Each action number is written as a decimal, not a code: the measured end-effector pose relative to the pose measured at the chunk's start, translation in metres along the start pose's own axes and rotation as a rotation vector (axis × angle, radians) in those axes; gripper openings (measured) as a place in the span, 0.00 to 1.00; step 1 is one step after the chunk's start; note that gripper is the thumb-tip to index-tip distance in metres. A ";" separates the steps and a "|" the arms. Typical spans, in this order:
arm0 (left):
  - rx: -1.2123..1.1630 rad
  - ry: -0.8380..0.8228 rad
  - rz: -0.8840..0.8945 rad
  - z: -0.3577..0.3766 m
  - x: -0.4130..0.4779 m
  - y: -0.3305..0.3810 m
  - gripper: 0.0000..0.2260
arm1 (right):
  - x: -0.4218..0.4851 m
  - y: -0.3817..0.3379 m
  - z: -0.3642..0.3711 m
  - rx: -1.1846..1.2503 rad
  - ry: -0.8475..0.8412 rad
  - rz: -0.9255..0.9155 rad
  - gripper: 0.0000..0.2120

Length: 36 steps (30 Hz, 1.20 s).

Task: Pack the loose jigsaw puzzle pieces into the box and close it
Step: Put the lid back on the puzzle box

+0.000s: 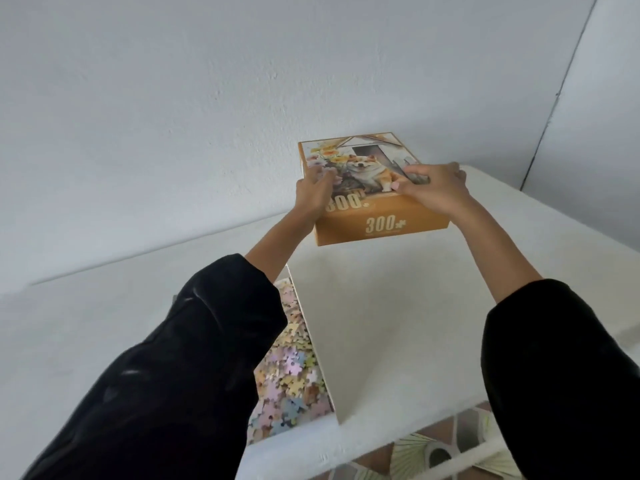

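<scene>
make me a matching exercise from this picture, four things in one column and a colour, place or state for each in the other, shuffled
Things:
1 orange box lid
2 puzzle pieces
3 left sleeve
4 floor tiles

Matches:
a black
b inside the white box base
c gripped by the left hand and right hand
d patterned, at the bottom right of the view

Pairs: 1-c, 2-b, 3-a, 4-d

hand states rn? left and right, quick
Left hand: grips the orange box lid at its left edge.
Right hand: grips the same lid at its right edge.
</scene>
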<state>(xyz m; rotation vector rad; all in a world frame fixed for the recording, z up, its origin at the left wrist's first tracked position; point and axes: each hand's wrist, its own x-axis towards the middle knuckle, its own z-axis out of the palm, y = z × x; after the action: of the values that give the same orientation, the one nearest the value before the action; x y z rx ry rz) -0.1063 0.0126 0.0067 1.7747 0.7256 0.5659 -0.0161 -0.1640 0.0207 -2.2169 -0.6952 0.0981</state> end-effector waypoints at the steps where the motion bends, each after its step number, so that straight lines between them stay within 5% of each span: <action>1: 0.011 0.011 0.006 -0.014 -0.010 -0.001 0.20 | -0.013 -0.010 0.004 -0.002 -0.011 -0.020 0.23; 16: 0.104 0.124 -0.036 -0.162 -0.196 -0.066 0.22 | -0.179 -0.079 0.077 -0.066 -0.233 -0.216 0.26; 36: 0.160 0.178 -0.043 -0.185 -0.246 -0.122 0.16 | -0.219 -0.076 0.117 -0.093 -0.342 -0.259 0.25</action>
<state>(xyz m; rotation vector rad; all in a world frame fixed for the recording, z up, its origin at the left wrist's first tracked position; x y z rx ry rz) -0.4299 -0.0127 -0.0596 1.8672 0.9521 0.6584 -0.2686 -0.1562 -0.0378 -2.1982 -1.1898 0.3243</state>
